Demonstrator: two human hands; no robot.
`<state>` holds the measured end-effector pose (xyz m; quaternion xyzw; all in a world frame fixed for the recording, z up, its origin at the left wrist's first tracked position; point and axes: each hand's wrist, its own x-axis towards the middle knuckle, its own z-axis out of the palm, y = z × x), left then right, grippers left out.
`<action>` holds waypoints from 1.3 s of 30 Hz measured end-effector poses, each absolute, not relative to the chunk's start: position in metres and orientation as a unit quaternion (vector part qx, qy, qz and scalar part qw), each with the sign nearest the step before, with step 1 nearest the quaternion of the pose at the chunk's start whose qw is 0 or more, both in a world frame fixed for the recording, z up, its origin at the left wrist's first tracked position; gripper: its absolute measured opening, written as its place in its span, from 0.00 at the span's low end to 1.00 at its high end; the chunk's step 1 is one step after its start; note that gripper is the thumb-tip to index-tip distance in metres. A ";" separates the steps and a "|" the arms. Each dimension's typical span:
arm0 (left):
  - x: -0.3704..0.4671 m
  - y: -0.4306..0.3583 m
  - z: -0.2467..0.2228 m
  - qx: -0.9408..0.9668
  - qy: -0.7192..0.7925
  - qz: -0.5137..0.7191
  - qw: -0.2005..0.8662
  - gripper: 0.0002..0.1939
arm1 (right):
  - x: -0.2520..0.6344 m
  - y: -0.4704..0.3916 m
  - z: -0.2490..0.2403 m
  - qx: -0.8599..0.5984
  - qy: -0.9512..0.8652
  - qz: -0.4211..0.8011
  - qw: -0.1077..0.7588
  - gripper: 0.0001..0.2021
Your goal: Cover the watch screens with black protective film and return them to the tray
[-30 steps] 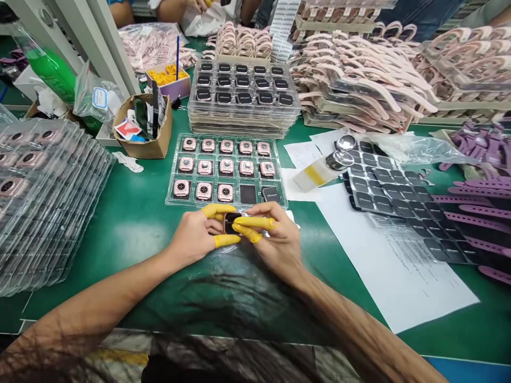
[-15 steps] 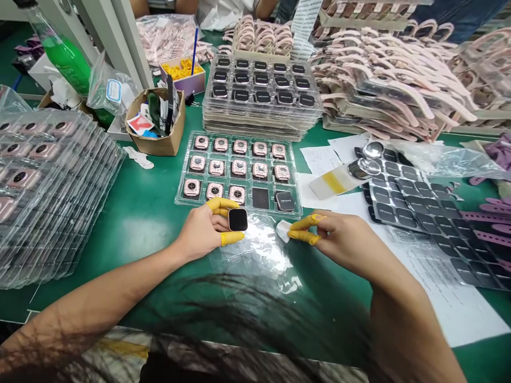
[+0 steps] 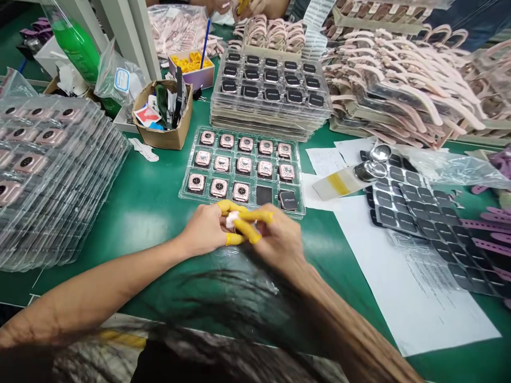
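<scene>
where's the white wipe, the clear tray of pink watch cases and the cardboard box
white wipe (image 3: 231, 219), head view, on the white patch showing between the yellow-capped fingers
clear tray (image 3: 184, 196), head view, on its near left rim
cardboard box (image 3: 164, 138), head view, on its front wall

A small white cloth pad (image 3: 231, 219) sits pinched between yellow-capped fingertips, pressed over a watch body that it hides, just above the desk's near edge.

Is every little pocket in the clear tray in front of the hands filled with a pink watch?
No: the clear tray has one bare pocket in its near row, and the pocket beside it holds a watch face-up showing its dark screen.
</scene>
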<state>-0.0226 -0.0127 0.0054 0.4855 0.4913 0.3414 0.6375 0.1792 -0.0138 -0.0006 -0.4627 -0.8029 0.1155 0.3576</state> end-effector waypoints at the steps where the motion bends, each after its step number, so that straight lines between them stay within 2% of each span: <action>1: -0.022 -0.012 0.007 0.466 0.487 0.346 0.653 0.27 | 0.183 -0.014 0.001 -0.494 -0.797 0.067 0.342 0.08; 3: -0.023 -0.009 0.011 0.401 0.470 0.362 0.698 0.31 | 0.191 -0.017 0.005 -0.562 -0.776 -0.030 0.284 0.09; 5: -0.027 -0.005 0.016 0.330 0.436 0.401 0.735 0.33 | 0.194 -0.023 0.008 -0.587 -0.762 -0.064 0.263 0.08; 8: -0.034 0.001 0.021 0.259 0.387 0.461 0.755 0.30 | 0.179 -0.031 0.006 -0.524 -0.805 0.022 0.279 0.13; 11: -0.043 0.006 0.024 0.239 0.368 0.506 0.743 0.27 | 0.153 -0.028 0.001 -0.432 -0.858 0.104 0.259 0.15; 18: -0.058 0.018 0.029 0.244 0.365 0.560 0.703 0.24 | 0.128 -0.019 -0.007 -0.462 -0.861 0.085 0.195 0.18; 24: -0.060 0.021 0.028 0.231 0.372 0.563 0.702 0.21 | 0.128 -0.018 -0.016 -0.464 -0.839 0.127 0.255 0.11; 28: -0.058 0.021 0.027 0.231 0.342 0.554 0.723 0.19 | 0.133 -0.010 -0.015 -0.441 -0.843 0.157 0.265 0.07; 34: -0.057 0.024 0.017 0.235 0.314 0.564 0.727 0.26 | 0.142 -0.008 -0.017 -0.410 -0.853 0.123 0.298 0.15; 39: -0.057 0.026 0.012 0.239 0.305 0.564 0.729 0.28 | 0.138 -0.014 -0.020 -0.391 -0.872 0.103 0.276 0.13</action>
